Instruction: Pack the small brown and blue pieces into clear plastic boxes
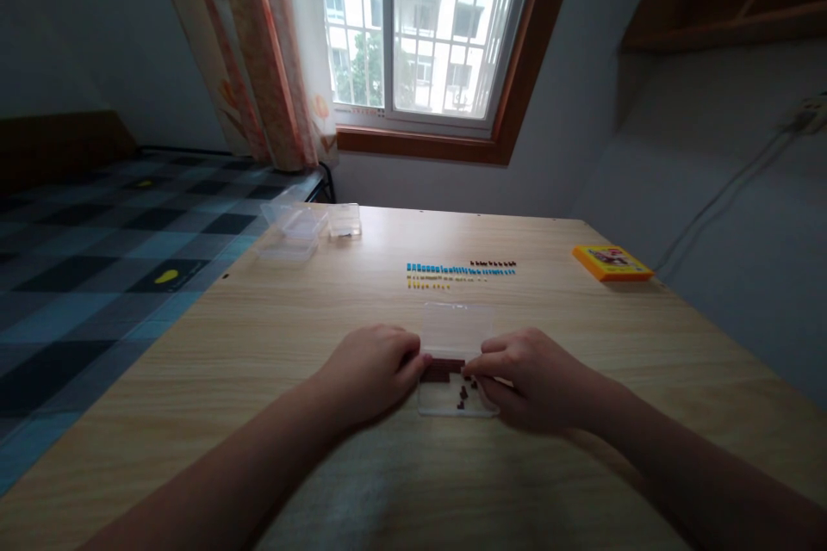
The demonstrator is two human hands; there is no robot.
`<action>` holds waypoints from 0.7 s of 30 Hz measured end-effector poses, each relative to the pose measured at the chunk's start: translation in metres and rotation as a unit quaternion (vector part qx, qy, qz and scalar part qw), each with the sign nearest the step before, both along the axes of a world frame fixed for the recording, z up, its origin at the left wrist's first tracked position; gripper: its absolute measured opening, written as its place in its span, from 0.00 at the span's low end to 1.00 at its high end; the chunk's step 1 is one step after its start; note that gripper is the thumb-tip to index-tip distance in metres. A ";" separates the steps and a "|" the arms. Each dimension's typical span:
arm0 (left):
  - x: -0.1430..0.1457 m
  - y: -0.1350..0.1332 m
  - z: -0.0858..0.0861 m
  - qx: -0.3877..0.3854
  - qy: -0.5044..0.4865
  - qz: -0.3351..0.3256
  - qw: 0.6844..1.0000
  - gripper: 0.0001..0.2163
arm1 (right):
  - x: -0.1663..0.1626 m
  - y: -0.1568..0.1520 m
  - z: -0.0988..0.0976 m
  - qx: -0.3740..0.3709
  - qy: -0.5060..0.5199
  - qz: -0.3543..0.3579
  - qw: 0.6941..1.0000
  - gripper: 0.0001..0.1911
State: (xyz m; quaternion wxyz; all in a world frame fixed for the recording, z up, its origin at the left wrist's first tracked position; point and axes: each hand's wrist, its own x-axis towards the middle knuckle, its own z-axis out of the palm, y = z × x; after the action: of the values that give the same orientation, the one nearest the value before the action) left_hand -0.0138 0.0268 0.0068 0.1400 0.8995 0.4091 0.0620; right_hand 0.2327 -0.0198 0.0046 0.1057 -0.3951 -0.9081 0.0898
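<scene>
A clear plastic box (457, 329) with its lid open lies on the wooden table (258, 344) in front of me. Small dark brown bricks (440, 368) sit inside it, some joined in a block and a few loose. My left hand (371, 370) rests at the box's left side, fingers curled, fingertips touching the brown block. My right hand (530, 377) is at the box's right side, fingers pinched at the bricks. Beyond the box lie rows of small blue bricks (452, 269), dark bricks (492, 263) and yellow bricks (427, 284).
Two more clear plastic containers (294, 231) (345, 220) stand at the table's far left corner. A yellow booklet or box (611, 263) lies at the far right. A bed with a checked cover (96, 250) is to the left, with a curtained window behind.
</scene>
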 end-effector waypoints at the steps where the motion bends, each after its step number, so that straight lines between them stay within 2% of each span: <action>1: 0.000 0.000 0.000 0.000 -0.001 0.000 1.000 0.16 | 0.000 0.000 0.000 0.000 0.000 0.001 1.000 0.09; 15: 0.001 0.000 0.000 -0.001 0.004 -0.001 1.000 0.16 | 0.003 0.000 0.002 -0.005 0.006 -0.012 1.000 0.11; 21: 0.000 0.000 -0.001 -0.007 0.001 -0.001 1.000 0.16 | 0.000 0.001 0.002 0.005 -0.010 -0.019 1.000 0.09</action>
State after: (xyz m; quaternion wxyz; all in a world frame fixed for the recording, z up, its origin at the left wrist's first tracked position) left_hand -0.0134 0.0266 0.0061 0.1460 0.8990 0.4088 0.0584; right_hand 0.2326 -0.0193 0.0063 0.1005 -0.4128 -0.9017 0.0799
